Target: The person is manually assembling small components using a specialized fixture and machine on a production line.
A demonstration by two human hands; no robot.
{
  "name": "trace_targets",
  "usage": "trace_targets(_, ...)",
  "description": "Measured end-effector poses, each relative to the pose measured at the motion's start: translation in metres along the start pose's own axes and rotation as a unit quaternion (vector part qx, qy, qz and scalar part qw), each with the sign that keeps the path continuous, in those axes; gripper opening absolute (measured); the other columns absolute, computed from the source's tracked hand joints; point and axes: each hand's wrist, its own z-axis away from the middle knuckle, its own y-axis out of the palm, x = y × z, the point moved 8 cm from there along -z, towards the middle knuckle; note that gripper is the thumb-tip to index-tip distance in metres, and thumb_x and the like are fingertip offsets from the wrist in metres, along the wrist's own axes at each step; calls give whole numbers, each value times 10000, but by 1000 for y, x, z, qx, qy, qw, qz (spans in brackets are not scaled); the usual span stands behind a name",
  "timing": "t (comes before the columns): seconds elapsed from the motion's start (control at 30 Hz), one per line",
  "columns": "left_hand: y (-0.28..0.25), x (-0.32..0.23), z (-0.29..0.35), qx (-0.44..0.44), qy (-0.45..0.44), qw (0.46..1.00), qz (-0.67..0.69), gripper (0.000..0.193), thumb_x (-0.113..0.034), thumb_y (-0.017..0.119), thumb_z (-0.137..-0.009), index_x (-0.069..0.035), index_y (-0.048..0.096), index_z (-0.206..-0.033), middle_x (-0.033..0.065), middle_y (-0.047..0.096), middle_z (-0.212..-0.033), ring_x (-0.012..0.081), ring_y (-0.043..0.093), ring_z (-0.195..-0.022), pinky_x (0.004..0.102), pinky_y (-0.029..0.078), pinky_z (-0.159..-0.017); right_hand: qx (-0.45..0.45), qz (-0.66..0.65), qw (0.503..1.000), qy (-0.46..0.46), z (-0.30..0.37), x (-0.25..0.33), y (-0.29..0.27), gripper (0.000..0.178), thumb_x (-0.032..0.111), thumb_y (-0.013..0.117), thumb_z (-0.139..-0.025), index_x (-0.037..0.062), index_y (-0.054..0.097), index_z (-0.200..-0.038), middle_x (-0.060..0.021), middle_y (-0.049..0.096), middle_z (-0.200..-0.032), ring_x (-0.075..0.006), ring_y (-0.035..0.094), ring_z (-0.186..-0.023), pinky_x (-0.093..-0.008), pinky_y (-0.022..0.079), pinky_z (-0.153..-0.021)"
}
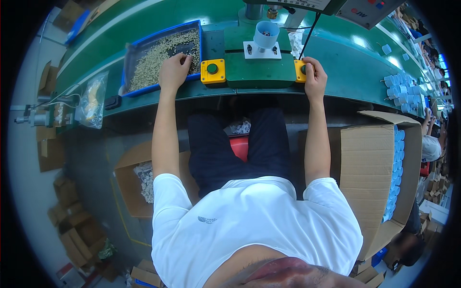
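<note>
My left hand [174, 72] is over the right side of a blue tray [200, 48] of small brass-coloured parts [156, 62]. Its fingers are pinched together; whatever lies between them is too small to make out. My right hand [315, 79] has its fingers curled against a yellow button box [300, 71], partly covering it. Between the hands stands a green press base [259, 69]. A light blue cup [267, 34] sits upright on its white plate [249, 50], with small dark parts inside.
Another yellow button box [212, 71] with a green button stands beside the tray. Blue cups [403, 91] cluster on the bench's right. An open carton [367, 168] of blue cups stands at my right, another carton [129, 177] at my left. The press head [307, 5] overhangs.
</note>
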Motion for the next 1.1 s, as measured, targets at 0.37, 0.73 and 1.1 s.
trace_targets(0.37,2,4,-2,14,-17,1000,-9,316,-395,647,-959,-115,778,-1023,151,748,-893,361,714,-860,458,562,-754,-2,-3,1000,-2,0,-1,0,197,130,581,-1019,-18,699,-1077,-94,719,-991,-149,659,-867,-276,520,-777)
trace_targets(0.73,0,1,-1,-3,3,1000,-7,336,-374,662,-971,-52,758,-982,161,725,-828,346,699,-778,433,536,-709,4,1,1000,1,0,-2,0,211,132,573,-1039,-20,703,-1105,-60,720,-1024,-106,607,-872,-246,486,-794)
trace_targets(1.1,-1,0,1,1,-8,1000,-6,341,-378,661,-970,-51,757,-980,162,725,-830,346,700,-781,430,535,-703,6,3,1000,4,0,-2,0,214,131,570,-1041,-21,704,-1107,-63,722,-1026,-109,616,-883,-248,492,-802)
